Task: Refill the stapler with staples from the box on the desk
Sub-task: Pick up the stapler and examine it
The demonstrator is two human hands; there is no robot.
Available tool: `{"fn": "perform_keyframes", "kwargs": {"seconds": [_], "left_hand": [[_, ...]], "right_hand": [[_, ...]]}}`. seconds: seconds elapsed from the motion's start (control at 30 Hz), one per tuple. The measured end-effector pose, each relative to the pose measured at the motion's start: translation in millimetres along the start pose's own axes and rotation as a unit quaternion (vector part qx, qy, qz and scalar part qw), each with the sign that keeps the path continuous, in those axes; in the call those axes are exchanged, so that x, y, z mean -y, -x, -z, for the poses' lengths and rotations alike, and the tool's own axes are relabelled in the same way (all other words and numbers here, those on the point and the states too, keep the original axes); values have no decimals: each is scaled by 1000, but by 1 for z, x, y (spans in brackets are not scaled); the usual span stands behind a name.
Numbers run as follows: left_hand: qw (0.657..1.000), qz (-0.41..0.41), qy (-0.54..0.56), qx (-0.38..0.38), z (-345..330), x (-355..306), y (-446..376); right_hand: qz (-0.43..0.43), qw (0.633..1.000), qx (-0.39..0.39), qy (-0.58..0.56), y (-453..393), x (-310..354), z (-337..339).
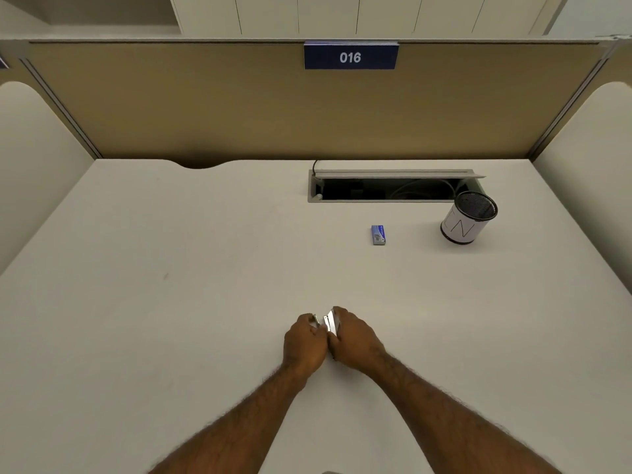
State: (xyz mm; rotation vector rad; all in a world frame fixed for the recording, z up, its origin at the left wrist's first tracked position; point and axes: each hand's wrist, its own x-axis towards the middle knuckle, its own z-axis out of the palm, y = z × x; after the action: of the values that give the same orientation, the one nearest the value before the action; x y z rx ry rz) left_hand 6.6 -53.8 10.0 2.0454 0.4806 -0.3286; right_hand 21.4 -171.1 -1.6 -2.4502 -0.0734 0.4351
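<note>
A small silver stapler (330,322) is held between both hands over the near middle of the desk. My left hand (303,341) grips its left side and my right hand (354,338) wraps its right side, so most of it is hidden. Only a shiny metal strip shows between the fingers; I cannot tell whether the stapler is hinged open. The blue staple box (378,234) lies flat on the desk, well beyond the hands and slightly to the right, untouched.
A black mesh pen cup (468,217) with a white paper wrap stands at the back right. Behind the box a cable tray slot (390,189) lies open in the desk (171,285). Partition walls enclose the back and both sides.
</note>
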Motion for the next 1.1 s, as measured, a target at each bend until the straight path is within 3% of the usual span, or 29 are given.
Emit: {"fn": "perform_keyframes", "kwargs": {"seconds": [0.27, 0.37, 0.53, 0.67, 0.73, 0.8, 0.87, 0.97, 1.03, 1.1], "left_hand": [[989, 55, 131, -28, -4, 6, -3], [990, 59, 126, -37, 0, 5, -6], [992, 69, 101, 14, 9, 0, -13], [990, 82, 116, -5, 15, 3, -18], [978, 104, 178, -5, 19, 5, -19], [967, 120, 223, 5, 24, 4, -19], [961, 124, 245, 16, 27, 1, -19], [961, 119, 248, 33, 29, -3, -17], [961, 116, 246, 39, 30, -4, -16], [964, 114, 239, 41, 29, -5, -16]], "right_hand": [[-7, 999, -51, -10, 6, -8, -11], [-32, 997, -58, -30, 13, -4, -19], [-77, 991, -108, 10, 14, 0, -26], [-75, 988, -125, 60, 10, 3, -21], [-61, 988, -140, -1, 9, 4, -15], [-57, 977, -125, -165, 9, 6, -5], [-101, 922, -54, -371, 8, 12, 9], [-167, 769, 57, -615, 8, 18, 25], [-169, 710, 110, -675, 9, 20, 29], [-163, 681, 136, -700, 9, 18, 29]]}}
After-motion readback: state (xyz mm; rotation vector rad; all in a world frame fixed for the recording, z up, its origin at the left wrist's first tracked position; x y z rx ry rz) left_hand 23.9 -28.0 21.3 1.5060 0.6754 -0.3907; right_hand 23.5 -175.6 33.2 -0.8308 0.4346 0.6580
